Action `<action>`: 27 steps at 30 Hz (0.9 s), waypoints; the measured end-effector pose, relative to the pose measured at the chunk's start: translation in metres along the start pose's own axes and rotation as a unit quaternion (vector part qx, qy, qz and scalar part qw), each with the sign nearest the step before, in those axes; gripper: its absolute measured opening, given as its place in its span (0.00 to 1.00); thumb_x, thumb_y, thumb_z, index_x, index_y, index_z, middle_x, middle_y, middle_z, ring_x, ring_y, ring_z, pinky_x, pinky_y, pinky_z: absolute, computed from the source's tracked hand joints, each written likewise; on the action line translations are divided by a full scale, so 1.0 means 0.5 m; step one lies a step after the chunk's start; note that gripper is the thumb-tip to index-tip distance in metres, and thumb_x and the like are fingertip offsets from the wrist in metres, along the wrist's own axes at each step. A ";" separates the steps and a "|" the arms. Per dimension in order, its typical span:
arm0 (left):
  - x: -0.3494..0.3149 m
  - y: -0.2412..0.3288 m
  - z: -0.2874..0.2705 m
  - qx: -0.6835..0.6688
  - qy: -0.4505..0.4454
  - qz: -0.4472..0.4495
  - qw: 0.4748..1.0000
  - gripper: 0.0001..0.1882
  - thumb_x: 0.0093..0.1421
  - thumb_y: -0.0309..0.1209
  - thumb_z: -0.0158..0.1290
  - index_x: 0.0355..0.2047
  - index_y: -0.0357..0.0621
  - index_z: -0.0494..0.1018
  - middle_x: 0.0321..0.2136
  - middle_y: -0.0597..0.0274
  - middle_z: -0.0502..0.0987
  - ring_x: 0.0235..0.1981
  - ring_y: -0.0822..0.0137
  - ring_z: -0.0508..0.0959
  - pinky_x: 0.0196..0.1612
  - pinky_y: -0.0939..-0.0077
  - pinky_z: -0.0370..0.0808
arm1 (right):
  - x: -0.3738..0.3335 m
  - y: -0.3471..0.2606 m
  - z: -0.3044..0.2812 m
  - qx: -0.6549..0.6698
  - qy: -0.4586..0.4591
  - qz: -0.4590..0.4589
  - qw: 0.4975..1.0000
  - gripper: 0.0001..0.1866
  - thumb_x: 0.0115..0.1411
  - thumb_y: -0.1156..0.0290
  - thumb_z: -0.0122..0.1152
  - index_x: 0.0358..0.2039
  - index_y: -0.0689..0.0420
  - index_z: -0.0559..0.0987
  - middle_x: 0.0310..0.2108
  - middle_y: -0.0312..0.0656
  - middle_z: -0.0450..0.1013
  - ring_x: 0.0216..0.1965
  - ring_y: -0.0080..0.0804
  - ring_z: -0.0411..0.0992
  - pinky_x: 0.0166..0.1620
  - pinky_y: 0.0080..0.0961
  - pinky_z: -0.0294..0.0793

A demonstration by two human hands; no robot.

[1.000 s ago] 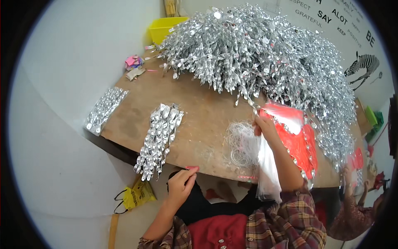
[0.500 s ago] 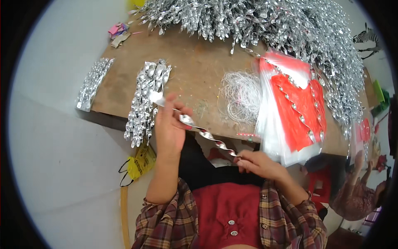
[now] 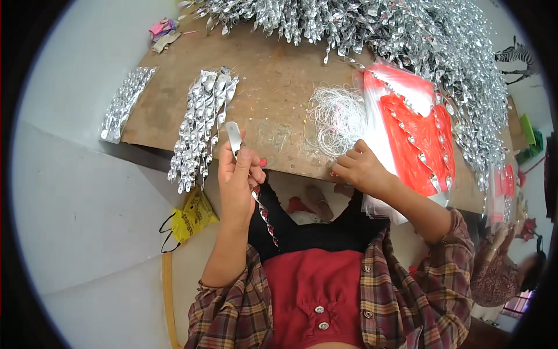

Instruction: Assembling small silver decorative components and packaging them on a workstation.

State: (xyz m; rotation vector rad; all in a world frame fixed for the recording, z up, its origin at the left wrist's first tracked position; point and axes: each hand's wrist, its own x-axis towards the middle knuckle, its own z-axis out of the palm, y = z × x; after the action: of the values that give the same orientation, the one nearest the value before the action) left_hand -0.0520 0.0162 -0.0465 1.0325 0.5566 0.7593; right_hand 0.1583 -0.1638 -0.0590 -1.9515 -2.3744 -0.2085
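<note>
My left hand (image 3: 235, 183) is closed around a twisted silver strip (image 3: 233, 134). Its flat, rounded end sticks up above the fingers, and the spiral part, with red glints, hangs down toward my lap. At the table's front edge my right hand (image 3: 363, 171) has its fingers curled together, just below a loose tangle of white string (image 3: 338, 119). Whatever those fingers pinch is hidden or too thin to make out. Beyond my left hand, a bundle of twisted silver strips (image 3: 200, 125) lies partly over the table's edge.
A large heap of silver strips (image 3: 372, 26) covers the back and right of the table (image 3: 273, 75). Clear plastic bags with a red sheet (image 3: 410, 136) lie right. Another silver bundle (image 3: 128, 99) rests far left. A yellow bag (image 3: 195, 218) is below; another person (image 3: 497, 270) sits at right.
My right hand has let go of the strip's lower end and moved up to the table edge by the string. The strip now hangs from my left hand, its flat end raised.
</note>
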 end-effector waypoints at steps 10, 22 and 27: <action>-0.021 -0.007 0.027 0.082 -0.056 0.036 0.994 0.19 0.66 0.37 0.43 0.52 0.38 0.66 0.26 0.68 0.68 0.21 0.80 0.66 0.24 0.86 0.63 | 0.067 -0.062 -0.039 0.189 0.162 0.120 0.961 0.08 0.52 0.79 0.54 0.32 0.57 0.67 0.32 0.41 0.67 0.26 0.30 0.66 0.31 0.26 0.64; -0.042 -0.033 0.065 0.139 -0.159 0.052 0.976 0.22 0.65 0.35 0.45 0.56 0.38 0.63 0.32 0.69 0.70 0.24 0.80 0.66 0.25 0.89 0.63 | 0.136 -0.116 -0.128 0.711 0.274 0.230 0.606 0.06 0.61 0.79 0.48 0.38 0.59 0.63 0.27 0.41 0.72 0.23 0.19 0.68 0.27 0.13 0.68; -0.042 -0.028 0.064 0.124 -0.156 0.039 0.979 0.22 0.64 0.34 0.46 0.56 0.39 0.64 0.31 0.68 0.69 0.24 0.80 0.66 0.26 0.88 0.64 | 0.139 -0.114 -0.119 0.721 0.280 0.242 0.586 0.08 0.61 0.78 0.49 0.39 0.60 0.63 0.26 0.41 0.72 0.22 0.21 0.70 0.27 0.14 0.70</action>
State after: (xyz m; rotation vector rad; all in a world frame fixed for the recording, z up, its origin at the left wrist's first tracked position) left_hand -0.0377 -0.0217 -0.0446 1.3827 0.3465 0.5885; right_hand 0.0864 -0.1158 0.0051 -1.1474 -0.7526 0.7679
